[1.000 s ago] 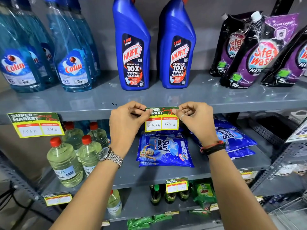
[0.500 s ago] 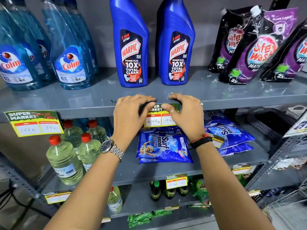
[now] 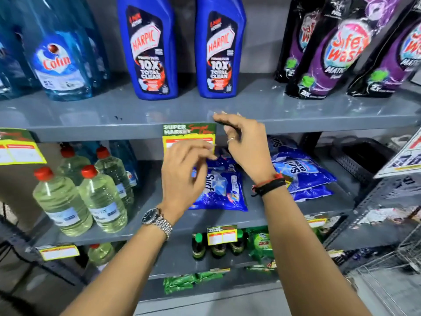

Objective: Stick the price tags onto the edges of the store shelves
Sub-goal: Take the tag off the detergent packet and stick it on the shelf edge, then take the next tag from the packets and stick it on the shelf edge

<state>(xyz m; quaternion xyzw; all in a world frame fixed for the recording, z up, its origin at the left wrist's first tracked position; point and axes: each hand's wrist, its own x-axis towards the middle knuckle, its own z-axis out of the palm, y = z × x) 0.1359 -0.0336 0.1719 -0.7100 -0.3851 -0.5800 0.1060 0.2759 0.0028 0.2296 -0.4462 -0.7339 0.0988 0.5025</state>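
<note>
A grey metal store shelf unit (image 3: 296, 115) fills the view, with several levels. On the upper level stand pale blue glass-cleaner bottles (image 3: 61, 65) at the left, two dark blue toilet-cleaner bottles (image 3: 151, 49) in the middle and purple-black detergent pouches (image 3: 337, 53) at the right. On the level below are clear bottles with red caps (image 3: 102, 197) at the left and blue washing-powder packets (image 3: 218, 185) in the middle and right.

The green and yellow paper price tag (image 3: 189, 133) hangs on the front edge of the upper level, just under the two dark blue bottles. Its green top strip lies against the edge and its yellow part hangs below.

The left hand (image 3: 184, 176), with a silver watch on the wrist, is in front of the lower part of the tag, fingers loosely curled and half open; it holds nothing, and whether the fingertips touch the tag cannot be told. The right hand (image 3: 246, 147), with a ring and dark wristbands, is at the tag's upper right corner, fingers bent, also holding nothing.

A second similar price tag (image 3: 20, 147) hangs on the same edge at the far left.
</note>
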